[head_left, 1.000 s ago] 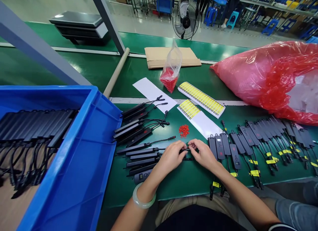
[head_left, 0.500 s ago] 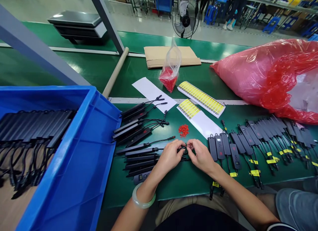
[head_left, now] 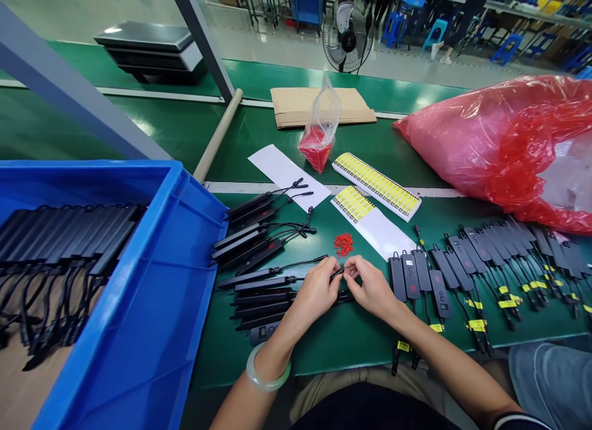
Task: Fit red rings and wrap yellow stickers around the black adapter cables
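My left hand is closed in a pinch around the end of a thin black cable. Thumb and fingers of my right hand are pressed together at the tip of that same cable; whatever small piece is between them is hidden. Just beyond the fingertips lies a small pile of red rings. Black controller boxes with cables lie in a stack beside and partly under my left forearm. To the right of my right hand, more grey controllers lie in rows, many with yellow tags on their cables.
A blue crate holding more controllers stands at left. Yellow label sheets, a white sheet and a clear bag of red pieces lie ahead. A large red plastic bag fills the right; flattened cardboard lies behind.
Both hands have shifted slightly left and stay together at the cable end. In the background, a walking person has moved right, and a teal stool now shows. The view has shifted slightly.
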Demonstrator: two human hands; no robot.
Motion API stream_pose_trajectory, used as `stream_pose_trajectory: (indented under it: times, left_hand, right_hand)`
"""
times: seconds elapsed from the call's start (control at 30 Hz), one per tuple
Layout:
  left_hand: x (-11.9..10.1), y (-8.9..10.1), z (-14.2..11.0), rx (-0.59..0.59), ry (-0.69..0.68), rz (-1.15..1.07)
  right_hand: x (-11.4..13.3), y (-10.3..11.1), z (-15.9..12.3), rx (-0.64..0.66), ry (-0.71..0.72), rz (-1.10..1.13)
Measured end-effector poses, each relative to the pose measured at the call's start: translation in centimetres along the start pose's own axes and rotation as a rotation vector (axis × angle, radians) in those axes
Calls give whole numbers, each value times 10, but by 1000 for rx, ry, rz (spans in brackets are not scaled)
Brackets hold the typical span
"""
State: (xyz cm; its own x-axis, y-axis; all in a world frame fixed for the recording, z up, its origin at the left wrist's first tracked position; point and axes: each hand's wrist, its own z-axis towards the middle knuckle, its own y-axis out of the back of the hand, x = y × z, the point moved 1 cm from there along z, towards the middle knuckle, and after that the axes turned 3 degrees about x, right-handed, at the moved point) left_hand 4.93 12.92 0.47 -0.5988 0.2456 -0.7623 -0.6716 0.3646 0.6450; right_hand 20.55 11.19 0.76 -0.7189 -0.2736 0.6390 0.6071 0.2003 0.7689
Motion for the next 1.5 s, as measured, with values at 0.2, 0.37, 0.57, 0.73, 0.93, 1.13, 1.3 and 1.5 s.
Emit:
stream_pose_trajectory:
  times: [0.2, 0.37, 0.57, 0.73, 0.93, 1.13, 1.3, 1.5]
  left_hand:
    - [0, 4, -3, -68, -7, 118]
    - [-7, 9, -7, 65, -86, 350]
    - [-14, 5, -13, 245, -124, 418]
    - [-15, -1, -14, 248, -121, 365]
    - [-12, 6, -10, 181, -20, 166]
    - [-4, 13, -6, 109, 39, -100]
    - [-2, 14, -4, 75, 65, -197]
    - [-2, 13, -4, 63, 83, -244]
  right_hand:
    - [-17, 3, 21, -10, -90, -185]
    - [-17, -4, 34, 4, -131, -330]
    - [-11, -7, 33, 20, -151, -413]
    - [-10, -9, 30, 5, -151, -434]
    - [-15, -9, 29, -16, -128, -382]
    - [-19, -9, 18, -47, -75, -251]
    - [-26, -7, 16, -88, -87, -170]
    - [-26, -5, 19, -92, -84, -46]
